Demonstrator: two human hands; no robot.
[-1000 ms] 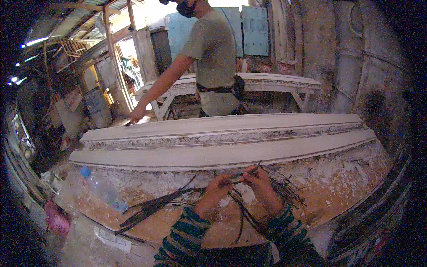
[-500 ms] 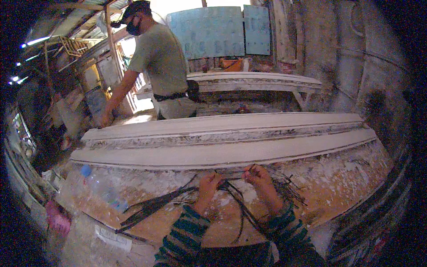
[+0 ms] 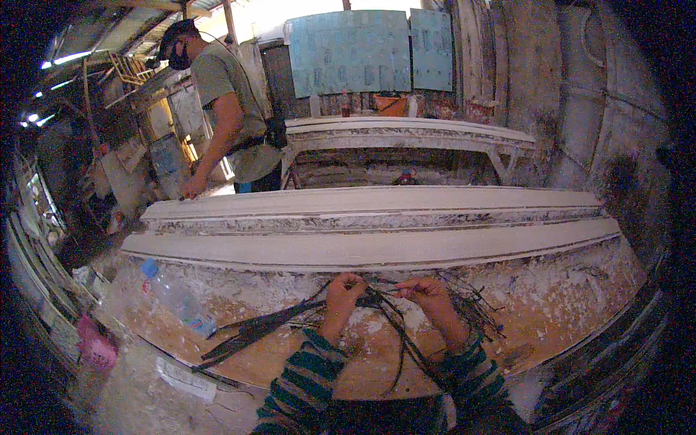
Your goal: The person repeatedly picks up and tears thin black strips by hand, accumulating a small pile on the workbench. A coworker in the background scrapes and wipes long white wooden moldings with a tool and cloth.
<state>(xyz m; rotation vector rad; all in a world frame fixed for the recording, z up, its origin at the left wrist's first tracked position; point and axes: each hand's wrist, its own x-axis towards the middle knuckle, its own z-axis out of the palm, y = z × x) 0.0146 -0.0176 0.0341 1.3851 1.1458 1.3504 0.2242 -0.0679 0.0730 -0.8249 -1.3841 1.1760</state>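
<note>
Rough plaster-crusted wooden workbench (image 3: 565, 304)

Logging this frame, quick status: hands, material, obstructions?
Left hand and right hand both pinching dark strips on the workbench. Plastic bottle lying clear, left.

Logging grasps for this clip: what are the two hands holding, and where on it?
Both hands grip thin dark strands from the bundle on the workbench. The left hand and right hand pinch them near the upper ends; the exact hold cannot be told.
</note>
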